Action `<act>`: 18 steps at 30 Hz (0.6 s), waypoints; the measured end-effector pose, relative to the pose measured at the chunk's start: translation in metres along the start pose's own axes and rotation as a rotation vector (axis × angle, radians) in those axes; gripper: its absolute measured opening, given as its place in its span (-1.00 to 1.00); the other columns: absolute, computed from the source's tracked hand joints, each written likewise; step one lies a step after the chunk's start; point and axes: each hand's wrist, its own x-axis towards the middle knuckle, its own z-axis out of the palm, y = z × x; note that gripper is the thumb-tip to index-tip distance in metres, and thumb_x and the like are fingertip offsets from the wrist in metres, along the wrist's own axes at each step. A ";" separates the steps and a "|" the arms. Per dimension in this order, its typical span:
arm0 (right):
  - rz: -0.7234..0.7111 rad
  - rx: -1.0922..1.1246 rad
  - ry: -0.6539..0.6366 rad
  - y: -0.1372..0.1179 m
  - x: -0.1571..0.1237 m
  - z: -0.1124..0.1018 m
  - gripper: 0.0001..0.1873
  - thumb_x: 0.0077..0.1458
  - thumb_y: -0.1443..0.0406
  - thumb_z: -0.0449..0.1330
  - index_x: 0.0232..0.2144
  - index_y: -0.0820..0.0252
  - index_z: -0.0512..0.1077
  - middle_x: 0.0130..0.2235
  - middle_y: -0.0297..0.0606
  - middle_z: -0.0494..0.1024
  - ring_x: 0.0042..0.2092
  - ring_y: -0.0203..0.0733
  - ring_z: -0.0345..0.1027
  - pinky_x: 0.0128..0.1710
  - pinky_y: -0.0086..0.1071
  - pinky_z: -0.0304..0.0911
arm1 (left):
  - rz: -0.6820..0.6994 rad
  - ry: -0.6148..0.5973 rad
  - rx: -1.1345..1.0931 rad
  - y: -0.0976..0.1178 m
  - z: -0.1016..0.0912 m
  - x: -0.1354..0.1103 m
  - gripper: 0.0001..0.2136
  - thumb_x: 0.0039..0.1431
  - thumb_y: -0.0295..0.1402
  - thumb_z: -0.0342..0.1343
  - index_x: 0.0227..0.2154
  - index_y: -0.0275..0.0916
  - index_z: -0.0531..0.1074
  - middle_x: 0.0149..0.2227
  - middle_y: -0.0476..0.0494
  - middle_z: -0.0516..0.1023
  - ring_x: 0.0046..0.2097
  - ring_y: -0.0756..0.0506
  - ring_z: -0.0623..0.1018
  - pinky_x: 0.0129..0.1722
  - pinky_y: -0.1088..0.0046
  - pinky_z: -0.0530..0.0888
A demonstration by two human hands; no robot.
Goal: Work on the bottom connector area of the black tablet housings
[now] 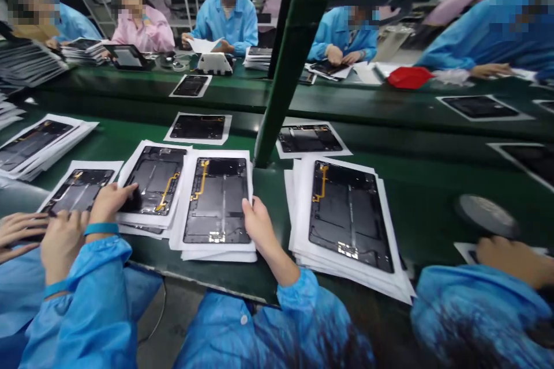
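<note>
My right hand (260, 225) grips the right edge of a black tablet back housing (216, 202), thumb at its rim and other fingers partly hidden. The housing has an orange flex cable and lies on white sheets (176, 236). My left hand (109, 203), with a blue wristband, is closed at the left edge of another tablet housing (151, 181), thumb side over its dark surface. Its fingers are partly hidden. That housing tops a tilted paper-lined stack, overlapping the middle one. To the right of my right hand stands another stack of tablet housings (350, 213).
A co-worker's hands (63, 242) work at a tablet housing on the left; another person's hand (513, 259) is at far right. A green post (279, 81) rises from the green bench (268, 184). More housings lie behind; several people sit opposite.
</note>
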 end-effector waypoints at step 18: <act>-0.186 -0.286 0.031 -0.006 -0.016 0.006 -0.81 0.19 0.22 0.13 -0.21 0.22 0.42 -0.13 0.00 0.51 0.02 0.09 0.33 0.13 0.05 0.23 | 0.376 0.320 0.001 0.135 0.137 -0.119 -0.58 0.41 -0.06 -0.29 0.06 -0.11 0.35 0.23 0.06 0.39 0.40 -0.19 0.13 0.21 -0.06 0.40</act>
